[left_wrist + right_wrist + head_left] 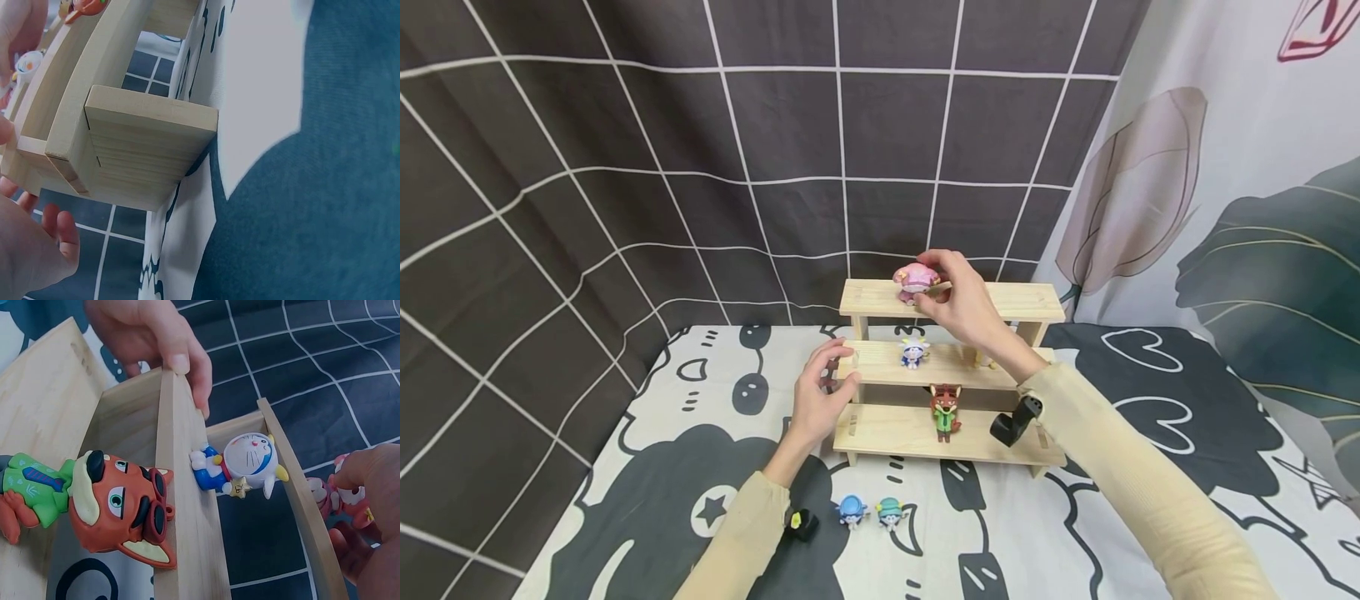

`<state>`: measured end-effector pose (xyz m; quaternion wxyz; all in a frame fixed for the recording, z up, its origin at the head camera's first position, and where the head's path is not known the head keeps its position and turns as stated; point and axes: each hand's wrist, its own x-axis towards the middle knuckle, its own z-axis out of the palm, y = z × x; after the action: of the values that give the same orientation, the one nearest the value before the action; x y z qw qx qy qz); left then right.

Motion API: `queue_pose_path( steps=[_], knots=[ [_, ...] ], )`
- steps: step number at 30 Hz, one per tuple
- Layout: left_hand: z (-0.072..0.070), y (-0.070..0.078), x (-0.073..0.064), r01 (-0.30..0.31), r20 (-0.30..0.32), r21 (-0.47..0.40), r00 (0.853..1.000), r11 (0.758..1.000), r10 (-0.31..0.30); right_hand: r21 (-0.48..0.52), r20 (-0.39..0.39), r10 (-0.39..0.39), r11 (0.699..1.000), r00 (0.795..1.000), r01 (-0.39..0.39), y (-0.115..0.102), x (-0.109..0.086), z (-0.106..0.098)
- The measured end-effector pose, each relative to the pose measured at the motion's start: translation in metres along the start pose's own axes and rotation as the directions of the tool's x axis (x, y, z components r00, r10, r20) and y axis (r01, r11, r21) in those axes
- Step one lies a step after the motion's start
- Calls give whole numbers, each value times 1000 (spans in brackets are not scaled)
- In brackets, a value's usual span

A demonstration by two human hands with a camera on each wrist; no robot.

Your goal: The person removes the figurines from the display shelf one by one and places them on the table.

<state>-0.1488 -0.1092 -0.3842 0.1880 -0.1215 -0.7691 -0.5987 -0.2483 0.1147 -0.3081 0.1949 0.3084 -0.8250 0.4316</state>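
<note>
"Three boards on that wooden shelf (860, 327), so what's the sketchy bit from the head view?"

"The pink figure (915, 277) imo. It's at the top board (1018, 298), left of its middle, and I can't tell if its feet touch the wood. Let go too soon and it could topple over the front edge, maybe onto the blue-and-white figure (913, 354) on the middle board (876, 365). Also, that black wrist camera (1015, 421) is near the fox figure (945, 412) on the bottom board (883, 427) and could clip it. Pose: right hand (961, 304) reaches up from the right, fingers pinching the pink one from the side. Left hand (822, 400) is at the middle board's left end."

"Left wrist view?"

"My worry there is a tug on that end skidding the whole thing and shaking everything standing on it. Index and thumb are at the board's end, the other fingers bent and off the wood."

"And right wrist?"

"Pretty crowded. Fingers hide part of the pink figure behind the top board's front edge, so a crooked landing would be easy to miss. That pinch looks narrow. Left thumb sits on the middle board's front edge with a finger behind it, so yeah, it's holding that end."
</note>
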Motion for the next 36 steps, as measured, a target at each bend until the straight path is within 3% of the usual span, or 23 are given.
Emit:
queue_pose_path(
  steps=[19, 36],
  knots=[
    [1, 0, 0, 1, -3, 3, 1000, 1000, -1, 15, 23, 36, 999, 999, -36, -2, 3, 0],
    [0, -1, 0, -3, -2, 0, 1000, 1000, 3, -4, 4, 16, 1000, 1000, -16, -6, -1, 0]
  ],
)
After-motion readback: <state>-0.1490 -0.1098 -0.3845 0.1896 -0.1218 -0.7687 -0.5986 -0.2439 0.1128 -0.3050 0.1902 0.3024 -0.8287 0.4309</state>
